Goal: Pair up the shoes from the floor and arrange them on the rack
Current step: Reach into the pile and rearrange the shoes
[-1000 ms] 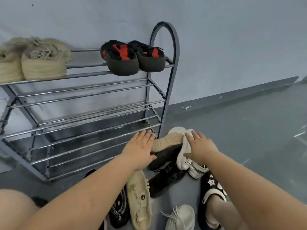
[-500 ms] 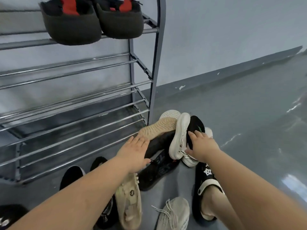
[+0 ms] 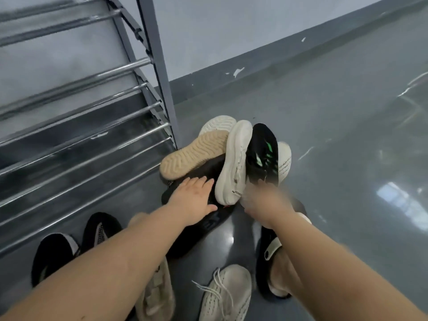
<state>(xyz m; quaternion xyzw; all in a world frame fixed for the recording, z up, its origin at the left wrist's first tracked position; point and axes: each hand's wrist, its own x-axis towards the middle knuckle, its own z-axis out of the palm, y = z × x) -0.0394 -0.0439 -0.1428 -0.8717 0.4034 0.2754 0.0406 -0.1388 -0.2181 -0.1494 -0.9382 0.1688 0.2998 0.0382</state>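
- The right hand (image 3: 261, 200) is smeared by motion blur; its fingers cannot be told apart, nor whether they grip anything.
- The black shoe (image 3: 196, 179) under the left hand (image 3: 194, 200) is largely covered by palm and forearm; its shape stays unclear.
- The rack (image 3: 159, 72), up and left of the left hand, is cut off by the top and left edges; its rails are blurred.
- The beige strap shoe (image 3: 157, 295) near the left forearm is half hidden by the arm.
- The sandal (image 3: 269, 251) below the right hand is partly hidden by the right forearm.
- The white laced shoe (image 3: 227, 295) between the forearms runs off the bottom edge.
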